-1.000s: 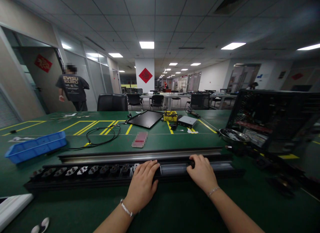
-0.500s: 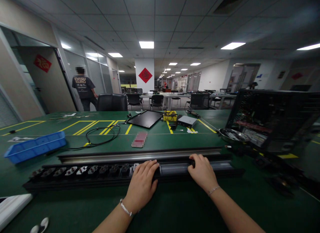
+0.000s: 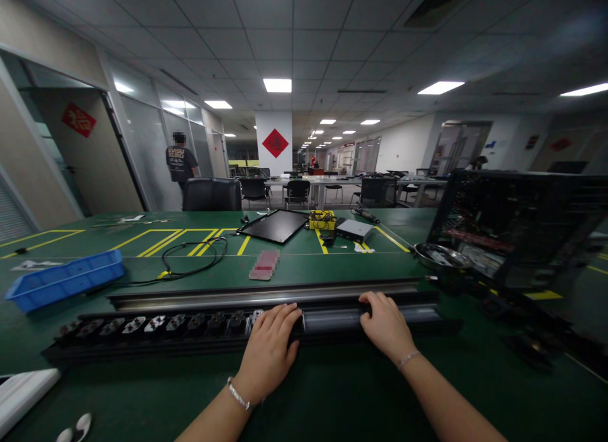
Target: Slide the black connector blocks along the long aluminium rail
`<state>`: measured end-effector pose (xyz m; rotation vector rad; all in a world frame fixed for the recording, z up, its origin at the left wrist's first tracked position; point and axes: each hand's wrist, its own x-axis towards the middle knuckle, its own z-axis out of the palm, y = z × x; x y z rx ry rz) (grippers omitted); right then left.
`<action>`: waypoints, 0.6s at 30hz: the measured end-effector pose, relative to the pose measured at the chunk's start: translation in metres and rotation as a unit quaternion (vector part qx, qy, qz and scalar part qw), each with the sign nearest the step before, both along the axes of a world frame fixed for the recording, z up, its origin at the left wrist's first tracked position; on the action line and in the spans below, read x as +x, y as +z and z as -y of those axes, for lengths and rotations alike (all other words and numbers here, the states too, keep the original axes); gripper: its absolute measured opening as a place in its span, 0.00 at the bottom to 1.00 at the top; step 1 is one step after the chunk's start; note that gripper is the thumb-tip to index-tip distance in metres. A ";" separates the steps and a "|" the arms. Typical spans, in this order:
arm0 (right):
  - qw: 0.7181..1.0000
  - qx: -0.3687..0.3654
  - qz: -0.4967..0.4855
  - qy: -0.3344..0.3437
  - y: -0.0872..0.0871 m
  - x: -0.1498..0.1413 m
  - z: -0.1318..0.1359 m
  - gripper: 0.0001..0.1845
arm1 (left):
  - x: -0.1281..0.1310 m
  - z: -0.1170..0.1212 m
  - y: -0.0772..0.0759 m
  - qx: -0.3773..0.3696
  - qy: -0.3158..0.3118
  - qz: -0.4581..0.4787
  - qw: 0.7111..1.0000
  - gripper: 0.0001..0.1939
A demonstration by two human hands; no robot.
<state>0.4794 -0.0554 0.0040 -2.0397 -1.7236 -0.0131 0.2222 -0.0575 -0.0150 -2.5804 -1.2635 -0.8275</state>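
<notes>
A long black power strip housing (image 3: 332,322) lies across the green table in front of me, with a row of socket modules (image 3: 155,324) along its left part. Most modules are black; a few show pale metal. My left hand (image 3: 272,340) curls over the right end of this row, closed around a black module that it mostly covers. The thumb is on the near side. On the housing's bare right stretch, my right hand (image 3: 387,325) is closed in a pinch on a small black piece (image 3: 365,309), mostly hidden. A second long metal rail (image 3: 266,296) lies just behind.
A blue bin (image 3: 66,280) and a looped black cable (image 3: 194,258) are at left. Beyond the rails lie a blurred pink item (image 3: 264,265), a flat black panel (image 3: 275,226) and a grey box (image 3: 354,230). An opened computer case (image 3: 513,233) and metal bowl (image 3: 441,256) stand right.
Both hands stay in nearly the same places on the housing. In the background, a person has walked a little to the right. The view has shifted very slightly.
</notes>
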 end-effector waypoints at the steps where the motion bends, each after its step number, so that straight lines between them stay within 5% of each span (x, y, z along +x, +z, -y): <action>1: 1.000 0.000 -0.002 0.001 0.000 0.000 0.000 0.16 | 0.000 0.000 0.000 0.000 0.001 0.000 1.000 0.26; 18: 0.998 -0.024 0.031 -0.043 0.007 0.001 0.005 0.15 | 0.000 -0.001 -0.001 0.009 -0.003 0.004 1.000 0.26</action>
